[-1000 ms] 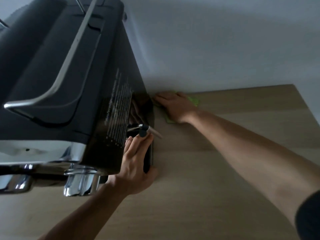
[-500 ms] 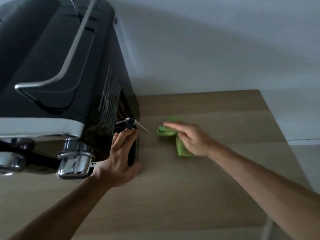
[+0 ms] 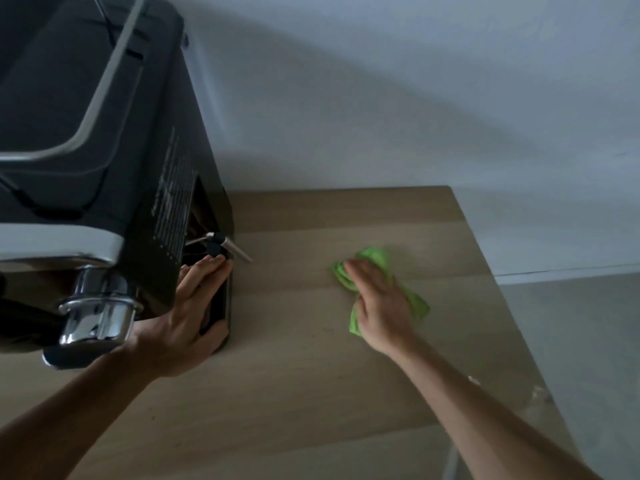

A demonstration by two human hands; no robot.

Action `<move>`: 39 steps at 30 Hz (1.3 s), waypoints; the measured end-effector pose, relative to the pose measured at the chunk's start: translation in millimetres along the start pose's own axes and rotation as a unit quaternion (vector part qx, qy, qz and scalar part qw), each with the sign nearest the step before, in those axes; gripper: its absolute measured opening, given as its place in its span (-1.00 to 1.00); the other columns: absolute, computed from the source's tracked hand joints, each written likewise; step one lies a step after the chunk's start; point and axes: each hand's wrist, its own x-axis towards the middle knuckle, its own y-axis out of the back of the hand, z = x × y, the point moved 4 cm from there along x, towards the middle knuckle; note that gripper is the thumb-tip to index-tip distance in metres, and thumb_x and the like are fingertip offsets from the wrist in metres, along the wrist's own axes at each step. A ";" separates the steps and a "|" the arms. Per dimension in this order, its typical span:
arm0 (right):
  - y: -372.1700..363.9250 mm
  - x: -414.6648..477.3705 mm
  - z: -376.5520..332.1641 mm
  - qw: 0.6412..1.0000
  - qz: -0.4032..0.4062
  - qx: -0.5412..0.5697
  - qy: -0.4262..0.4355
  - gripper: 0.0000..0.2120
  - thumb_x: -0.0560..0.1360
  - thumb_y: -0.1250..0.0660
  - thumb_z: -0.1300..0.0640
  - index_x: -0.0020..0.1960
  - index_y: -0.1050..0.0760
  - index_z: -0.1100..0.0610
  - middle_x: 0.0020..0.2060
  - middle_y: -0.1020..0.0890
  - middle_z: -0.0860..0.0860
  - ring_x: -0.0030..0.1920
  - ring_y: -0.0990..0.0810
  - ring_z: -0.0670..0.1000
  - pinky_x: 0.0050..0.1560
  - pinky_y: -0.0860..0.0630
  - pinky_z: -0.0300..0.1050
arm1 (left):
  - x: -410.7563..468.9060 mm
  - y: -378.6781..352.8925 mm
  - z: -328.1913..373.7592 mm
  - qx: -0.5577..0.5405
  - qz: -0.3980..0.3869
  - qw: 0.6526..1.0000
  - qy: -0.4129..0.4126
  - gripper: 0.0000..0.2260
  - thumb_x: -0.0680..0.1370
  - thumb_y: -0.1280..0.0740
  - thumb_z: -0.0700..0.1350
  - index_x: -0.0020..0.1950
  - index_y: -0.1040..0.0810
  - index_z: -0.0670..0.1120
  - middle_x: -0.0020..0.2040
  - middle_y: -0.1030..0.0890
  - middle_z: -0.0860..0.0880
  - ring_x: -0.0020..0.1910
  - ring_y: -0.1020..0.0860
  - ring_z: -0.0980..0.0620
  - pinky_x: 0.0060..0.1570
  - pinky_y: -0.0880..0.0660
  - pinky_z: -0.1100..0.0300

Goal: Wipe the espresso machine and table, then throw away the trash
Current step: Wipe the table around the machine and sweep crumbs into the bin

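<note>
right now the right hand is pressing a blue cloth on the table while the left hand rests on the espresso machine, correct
Not quite: the head view shows the cloth is green, not blue. The rest holds: the right hand presses it on the table while the left hand rests on the espresso machine.
</note>
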 end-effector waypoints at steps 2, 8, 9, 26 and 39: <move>-15.3 -12.8 -36.5 0.998 -0.011 0.023 0.056 -0.47 0.40 -0.06 0.14 0.35 -0.41 0.10 0.30 -0.50 0.05 0.29 -0.45 0.06 0.27 -0.35 0.00 | -1.8 -1.1 -6.4 0.012 0.006 1.000 -0.008 -0.33 0.39 -0.18 0.05 0.41 -0.34 -0.32 0.40 -0.36 -0.29 0.49 0.04 0.28 0.41 0.14 0.43; 7.3 3.5 -46.9 0.959 0.037 0.278 -0.040 -0.53 0.45 -0.10 0.24 0.35 -0.40 0.14 0.26 -0.45 -0.08 0.28 -0.40 -0.15 0.33 -0.18 -0.43 | -3.7 -3.4 -12.4 0.005 0.023 1.000 0.003 -0.32 0.37 -0.20 0.05 0.42 -0.34 -0.29 0.41 -0.35 -0.23 0.47 0.06 0.33 0.40 0.10 0.39; 14.3 17.3 -34.2 0.959 0.067 0.268 -0.060 -0.53 0.44 -0.10 0.25 0.34 -0.41 0.16 0.25 -0.48 -0.04 0.27 -0.43 -0.10 0.31 -0.19 -0.44 | -4.0 -3.3 -13.8 0.008 0.029 1.000 0.006 -0.33 0.37 -0.21 0.04 0.41 -0.35 -0.29 0.41 -0.35 -0.22 0.47 0.02 0.30 0.42 0.08 0.39; -30.6 -6.5 -94.4 0.934 -0.176 0.073 0.302 -0.54 0.52 -0.12 0.22 0.39 -0.34 -0.03 0.37 -0.41 -0.07 0.40 -0.32 -0.05 0.42 -0.17 0.08 | -4.5 6.0 -4.1 -0.016 0.065 0.998 0.017 -0.44 0.38 -0.15 -0.13 0.33 -0.41 -0.38 0.35 -0.41 -0.28 0.40 -0.24 0.03 0.42 0.08 0.39; -63.1 180.0 -93.8 0.992 -0.084 0.019 0.095 -0.48 0.55 -0.13 0.19 0.49 -0.15 0.05 0.49 -0.20 0.02 0.47 -0.15 0.04 0.43 -0.11 -0.01 | -8.8 0.4 -14.6 0.001 0.075 0.997 0.031 -0.47 0.41 -0.19 -0.13 0.37 -0.42 -0.26 0.41 -0.37 -0.14 0.45 -0.29 0.00 0.46 -0.08 0.19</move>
